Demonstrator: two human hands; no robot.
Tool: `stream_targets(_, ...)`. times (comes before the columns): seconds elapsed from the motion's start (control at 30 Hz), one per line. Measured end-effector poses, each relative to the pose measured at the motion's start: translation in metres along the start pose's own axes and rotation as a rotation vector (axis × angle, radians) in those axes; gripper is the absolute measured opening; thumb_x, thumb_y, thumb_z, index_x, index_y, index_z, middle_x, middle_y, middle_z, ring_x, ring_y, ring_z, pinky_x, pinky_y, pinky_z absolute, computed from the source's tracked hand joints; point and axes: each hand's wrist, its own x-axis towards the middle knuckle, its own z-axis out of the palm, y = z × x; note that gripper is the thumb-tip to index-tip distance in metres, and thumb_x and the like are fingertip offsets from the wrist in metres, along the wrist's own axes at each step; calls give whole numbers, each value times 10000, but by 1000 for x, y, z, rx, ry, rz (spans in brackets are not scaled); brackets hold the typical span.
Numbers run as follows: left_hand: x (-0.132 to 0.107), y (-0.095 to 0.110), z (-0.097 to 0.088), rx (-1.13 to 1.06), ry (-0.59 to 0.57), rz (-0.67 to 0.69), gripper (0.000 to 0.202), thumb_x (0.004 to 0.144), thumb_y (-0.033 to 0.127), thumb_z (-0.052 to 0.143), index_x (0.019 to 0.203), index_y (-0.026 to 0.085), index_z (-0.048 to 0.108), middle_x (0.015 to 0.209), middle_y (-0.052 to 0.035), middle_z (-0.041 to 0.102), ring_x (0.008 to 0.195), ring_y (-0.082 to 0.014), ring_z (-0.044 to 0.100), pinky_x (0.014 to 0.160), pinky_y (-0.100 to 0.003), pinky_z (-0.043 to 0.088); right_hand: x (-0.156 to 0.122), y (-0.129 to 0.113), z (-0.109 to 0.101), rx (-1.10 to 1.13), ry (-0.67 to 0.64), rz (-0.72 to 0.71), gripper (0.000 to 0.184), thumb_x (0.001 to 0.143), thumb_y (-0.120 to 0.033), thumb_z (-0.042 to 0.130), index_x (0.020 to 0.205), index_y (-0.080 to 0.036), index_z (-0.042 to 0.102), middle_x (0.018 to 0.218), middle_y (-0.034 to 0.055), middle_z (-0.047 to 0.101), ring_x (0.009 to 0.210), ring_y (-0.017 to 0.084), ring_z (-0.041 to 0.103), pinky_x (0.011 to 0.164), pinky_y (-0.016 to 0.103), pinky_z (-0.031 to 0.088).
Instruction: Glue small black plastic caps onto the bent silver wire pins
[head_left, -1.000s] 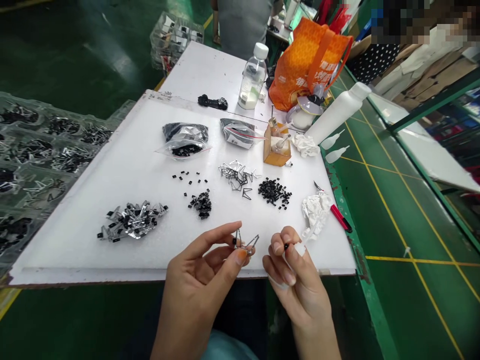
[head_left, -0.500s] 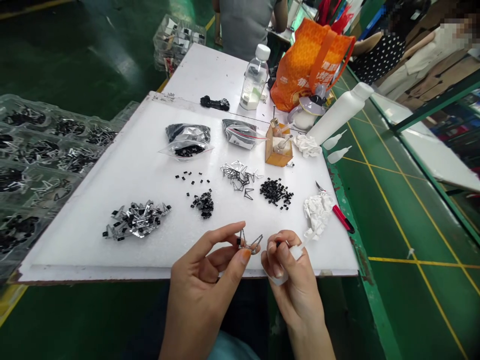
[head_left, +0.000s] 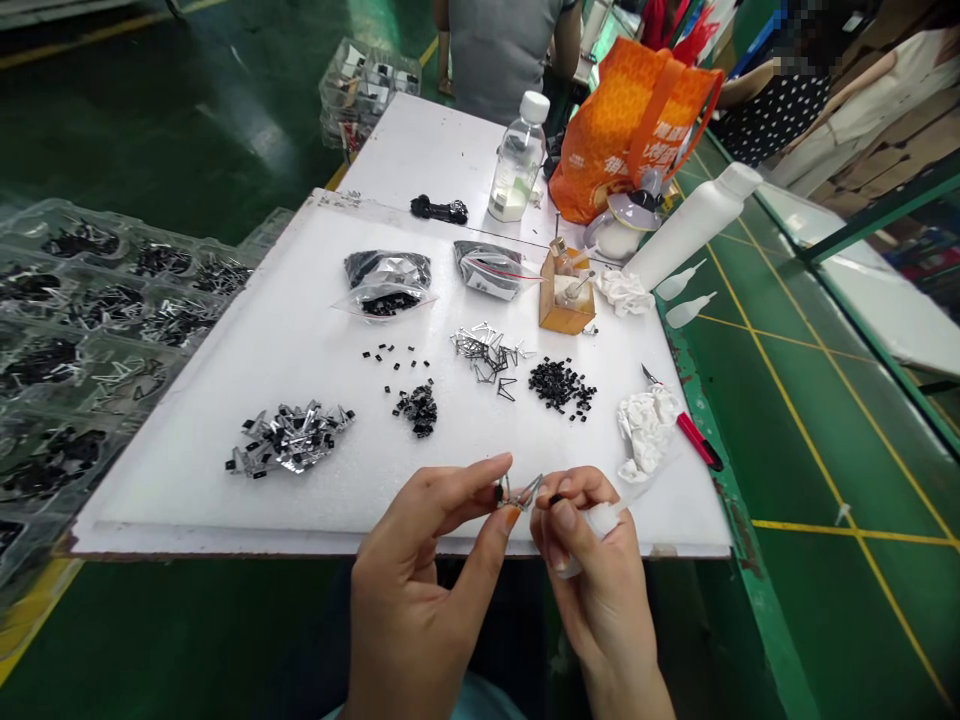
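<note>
Above the near edge of the white table, my left hand pinches a small bent metal frame between thumb and forefinger. A black bit sits at the frame's left end. Close beside it on the right, my right hand is closed, with a tiny black part at its thumb and fingertips. That same hand also keeps a translucent squeeze bottle in its fingers, its thin nozzle pointing right. Beyond the hands lie a heap of black parts and a loose pile of metal frames.
Left on the table are a pile of metal pieces with black ends and a smaller black heap. Crumpled tissue and a red cutter lie right. Behind stand a wooden box and a white bottle.
The view has shifted slightly, so the table and its contents sit a little further right. Both hands keep their hold, and the black part and the metal frame appear slightly nearer each other.
</note>
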Motion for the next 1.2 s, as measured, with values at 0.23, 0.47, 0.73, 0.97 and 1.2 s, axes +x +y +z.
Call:
stream_targets(0.23,-4,-6,3,75,-3,194,493,875,14,702,1186,394,735,1050,95,720,938,-71,683,827,-132,569,-4,3,2,-36,-31,-70,131,763,-235,884,788,-235,755,929,-12,712,577,30,586,529,136,496)
stream_targets(0.47,0,-8,3,99,-29,329,516,860,-65,663,1202,316,721,1095,79,749,1065,-103,691,933,-197,575,-4,4,3,-37,-65,-92,109,782,-215,868,813,-256,771,901,-9,735,632,55,656,505,105,504)
stream_targets(0.73,-2,-9,0,143,-63,496,546,812,-138,672,1223,219,707,1082,45,755,1060,-122,703,1016,-264,582,-8,0,6,-6,-34,-77,113,792,-229,859,805,-249,748,889,-13,731,536,27,577,498,122,502)
stream_targets(0.97,3,-8,1,137,-79,541,525,794,-151,687,1204,174,714,1053,31,751,975,-119,713,1044,-302,586,-10,3,10,-28,23,-138,156,808,-242,849,890,-268,719,886,-21,730,558,41,573,489,123,482)
stream_targets(1.2,-4,-5,1,102,-46,408,580,823,-123,671,1231,288,708,1118,69,772,1101,-124,703,969,-235,593,-12,9,5,-198,40,-260,250,846,-218,807,1066,-292,713,853,-15,724,541,75,587,516,180,531)
